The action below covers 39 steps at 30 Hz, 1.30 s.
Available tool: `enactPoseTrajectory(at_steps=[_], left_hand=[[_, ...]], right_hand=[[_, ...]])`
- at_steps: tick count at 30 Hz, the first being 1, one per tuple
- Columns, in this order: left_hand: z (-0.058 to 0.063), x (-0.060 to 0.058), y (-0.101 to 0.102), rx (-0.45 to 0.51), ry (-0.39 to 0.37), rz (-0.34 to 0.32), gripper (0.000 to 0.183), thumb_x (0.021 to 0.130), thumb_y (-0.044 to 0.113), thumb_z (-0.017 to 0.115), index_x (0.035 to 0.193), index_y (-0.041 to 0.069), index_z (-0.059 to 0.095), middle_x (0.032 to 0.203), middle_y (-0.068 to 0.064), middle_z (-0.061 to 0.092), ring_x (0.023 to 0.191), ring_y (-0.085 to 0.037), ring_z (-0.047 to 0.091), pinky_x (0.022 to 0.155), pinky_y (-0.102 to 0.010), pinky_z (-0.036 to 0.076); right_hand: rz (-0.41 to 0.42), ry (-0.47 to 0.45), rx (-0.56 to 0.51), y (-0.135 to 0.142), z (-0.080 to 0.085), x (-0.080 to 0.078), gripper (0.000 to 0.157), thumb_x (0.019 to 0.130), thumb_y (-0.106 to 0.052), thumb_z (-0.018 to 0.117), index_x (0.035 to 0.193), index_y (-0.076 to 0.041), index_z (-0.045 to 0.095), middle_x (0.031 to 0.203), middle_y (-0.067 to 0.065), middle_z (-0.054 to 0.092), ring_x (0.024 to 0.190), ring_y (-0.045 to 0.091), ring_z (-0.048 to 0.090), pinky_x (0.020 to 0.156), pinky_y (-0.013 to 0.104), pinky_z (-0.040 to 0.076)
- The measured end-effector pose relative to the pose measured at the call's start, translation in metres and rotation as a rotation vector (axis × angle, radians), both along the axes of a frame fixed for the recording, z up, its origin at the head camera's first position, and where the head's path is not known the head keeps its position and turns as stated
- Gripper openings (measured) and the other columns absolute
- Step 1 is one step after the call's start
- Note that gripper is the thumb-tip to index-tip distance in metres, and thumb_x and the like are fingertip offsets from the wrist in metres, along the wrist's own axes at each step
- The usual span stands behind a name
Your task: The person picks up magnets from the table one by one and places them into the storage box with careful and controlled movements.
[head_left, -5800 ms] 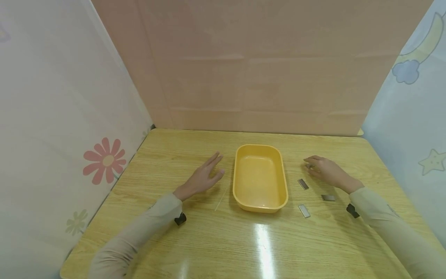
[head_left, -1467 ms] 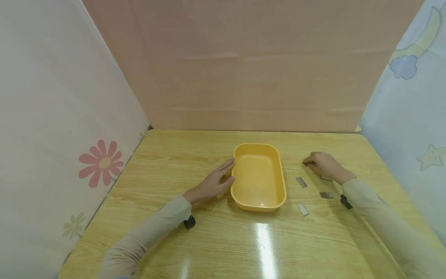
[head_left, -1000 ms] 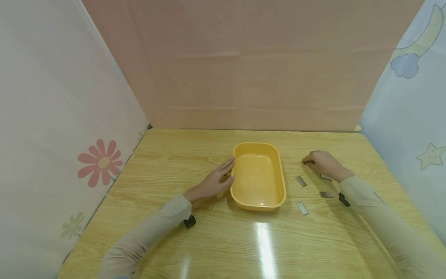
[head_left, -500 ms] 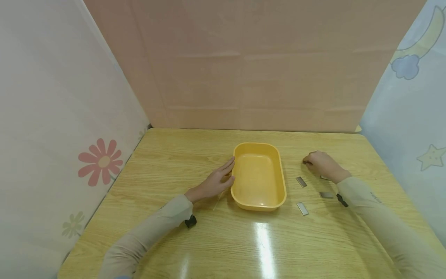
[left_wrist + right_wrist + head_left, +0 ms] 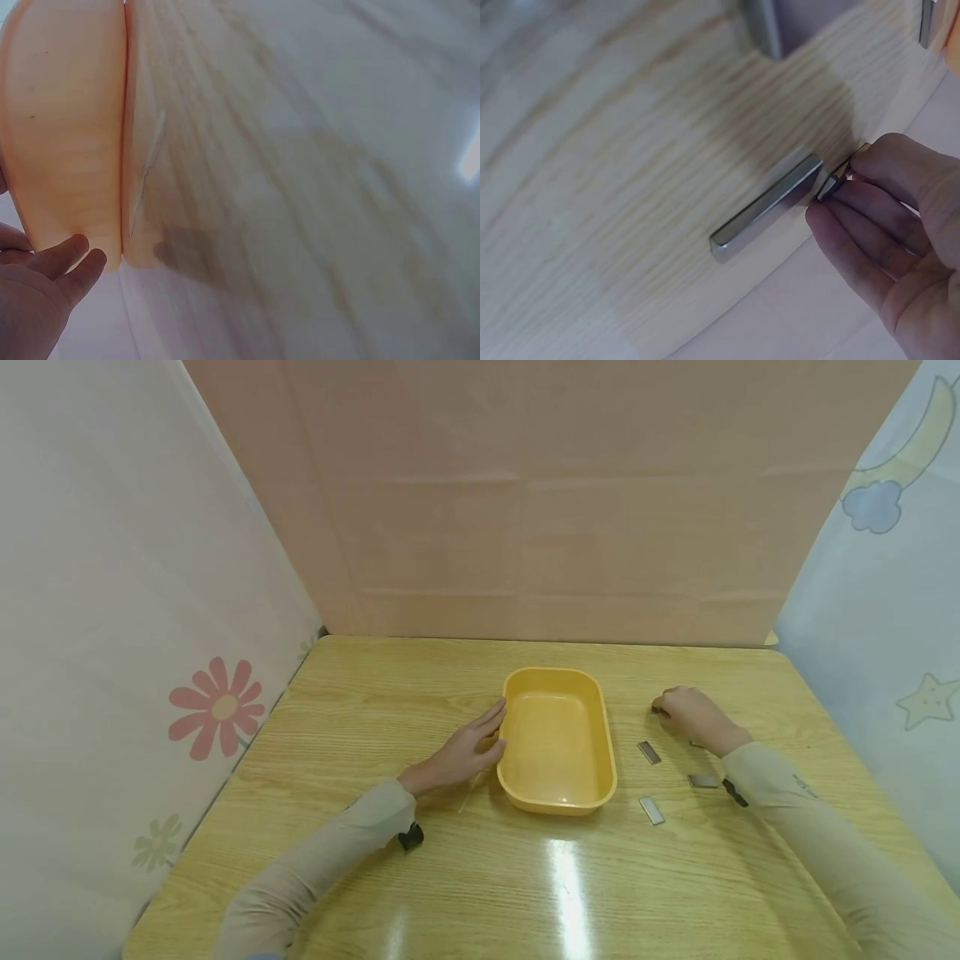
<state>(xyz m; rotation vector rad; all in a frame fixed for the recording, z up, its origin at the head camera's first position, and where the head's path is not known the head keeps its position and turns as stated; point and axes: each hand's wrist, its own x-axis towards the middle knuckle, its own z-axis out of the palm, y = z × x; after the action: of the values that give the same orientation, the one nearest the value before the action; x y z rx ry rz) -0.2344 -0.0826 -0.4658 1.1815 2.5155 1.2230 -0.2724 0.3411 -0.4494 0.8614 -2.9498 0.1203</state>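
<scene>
A yellow plastic basin [image 5: 555, 747] stands mid-table. My left hand [image 5: 453, 758] lies along its left wall, fingers extended; in the left wrist view the fingertips [image 5: 94, 259] touch the outer wall. To the right of the basin my right hand [image 5: 693, 714] pinches a small flat metal bar [image 5: 829, 186] between thumb and fingers, low at the tabletop. Most of that bar is hidden by the fingers. Close beside it lies another metal bar [image 5: 765, 202], which the wrist partly covers in the head view.
More small metal bars lie nearer me: one by the basin [image 5: 648, 752], a paler bar [image 5: 652, 811] in front, and a bar [image 5: 702, 781] under the right forearm. A thin pale strip [image 5: 470, 795] lies left of the basin. Printed cloth walls enclose the wooden table [image 5: 375, 693].
Over several seconds my left hand has moved right onto the basin's wall, and my right fingers have closed on a metal bar. In the last second only the right wrist has shifted slightly.
</scene>
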Motion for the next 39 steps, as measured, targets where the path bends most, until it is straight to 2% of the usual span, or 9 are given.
enactPoseTrajectory(at_steps=[7, 13, 19, 24, 27, 32, 36, 39], left_hand=[[0.0015, 0.0013, 0.0000, 0.006, -0.007, 0.002, 0.062, 0.106, 0.020, 0.047, 0.152, -0.010, 0.020, 0.164, -0.016, 0.009, 0.145, -0.030, 0.023, 0.114, -0.043, 0.029], [0.0018, 0.0010, 0.0000, 0.000, -0.006, 0.001, 0.062, 0.105, 0.018, 0.049, 0.152, -0.010, 0.020, 0.164, -0.015, 0.009, 0.145, -0.029, 0.023, 0.114, -0.040, 0.029], [0.0004, 0.0012, -0.0005, 0.003, 0.015, -0.001, 0.062, 0.105, 0.018, 0.048, 0.152, -0.010, 0.020, 0.163, -0.016, 0.009, 0.144, -0.030, 0.025, 0.113, -0.040, 0.031], [0.0000, 0.0013, -0.0007, 0.005, 0.013, 0.004, 0.062, 0.105, 0.019, 0.049, 0.152, -0.010, 0.021, 0.163, -0.016, 0.010, 0.144, -0.030, 0.027, 0.113, -0.040, 0.032], [-0.0002, 0.0012, -0.0009, 0.005, 0.014, 0.005, 0.062, 0.105, 0.019, 0.049, 0.152, -0.010, 0.021, 0.164, -0.015, 0.010, 0.144, -0.028, 0.026, 0.113, -0.039, 0.031], [-0.0006, 0.0007, -0.0006, 0.003, 0.024, 0.008, 0.061, 0.105, 0.018, 0.050, 0.152, -0.010, 0.022, 0.163, -0.015, 0.011, 0.144, -0.029, 0.026, 0.113, -0.040, 0.031], [0.0008, 0.0013, 0.0001, 0.003, 0.022, 0.007, 0.061, 0.105, 0.017, 0.049, 0.152, -0.010, 0.022, 0.163, -0.017, 0.011, 0.144, -0.030, 0.026, 0.113, -0.040, 0.031], [0.0012, 0.0015, 0.0010, 0.007, 0.018, 0.002, 0.061, 0.104, 0.014, 0.050, 0.151, -0.011, 0.021, 0.163, -0.018, 0.011, 0.144, -0.031, 0.026, 0.113, -0.041, 0.031]], right_hand=[[0.004, 0.009, 0.000, -0.0002, -0.0007, -0.0006, 0.010, 0.085, 0.008, 0.064, 0.092, 0.009, 0.071, 0.081, 0.018, 0.068, 0.060, 0.015, 0.050, 0.053, 0.030, 0.045], [0.005, 0.020, -0.007, -0.0007, -0.0005, 0.0013, 0.009, 0.084, 0.007, 0.068, 0.092, 0.010, 0.071, 0.084, 0.020, 0.069, 0.063, 0.018, 0.057, 0.055, 0.033, 0.051], [0.009, 0.051, 0.008, -0.0045, 0.0004, 0.0038, 0.007, 0.082, 0.008, 0.068, 0.089, 0.009, 0.069, 0.075, 0.014, 0.064, 0.058, 0.015, 0.047, 0.052, 0.031, 0.047], [0.025, 0.071, 0.007, -0.0068, -0.0007, 0.0037, 0.007, 0.083, 0.008, 0.069, 0.090, 0.008, 0.069, 0.073, 0.012, 0.063, 0.057, 0.014, 0.046, 0.052, 0.031, 0.048], [0.031, 0.078, 0.011, -0.0082, -0.0008, 0.0029, 0.003, 0.083, 0.009, 0.069, 0.084, 0.006, 0.068, 0.068, 0.008, 0.060, 0.056, 0.014, 0.044, 0.051, 0.030, 0.046], [0.024, 0.067, 0.005, -0.0086, -0.0003, 0.0013, 0.017, 0.085, 0.011, 0.064, 0.072, -0.001, 0.064, 0.060, 0.001, 0.050, 0.054, 0.012, 0.038, 0.049, 0.027, 0.038], [0.002, 0.039, -0.034, -0.0062, 0.0011, 0.0029, 0.011, 0.085, 0.011, 0.064, 0.080, 0.004, 0.071, 0.072, 0.011, 0.067, 0.056, 0.012, 0.046, 0.053, 0.031, 0.048], [-0.022, 0.022, -0.051, -0.0035, 0.0018, 0.0049, 0.012, 0.086, 0.009, 0.065, 0.093, 0.008, 0.073, 0.085, 0.020, 0.072, 0.059, 0.013, 0.051, 0.058, 0.036, 0.054]])
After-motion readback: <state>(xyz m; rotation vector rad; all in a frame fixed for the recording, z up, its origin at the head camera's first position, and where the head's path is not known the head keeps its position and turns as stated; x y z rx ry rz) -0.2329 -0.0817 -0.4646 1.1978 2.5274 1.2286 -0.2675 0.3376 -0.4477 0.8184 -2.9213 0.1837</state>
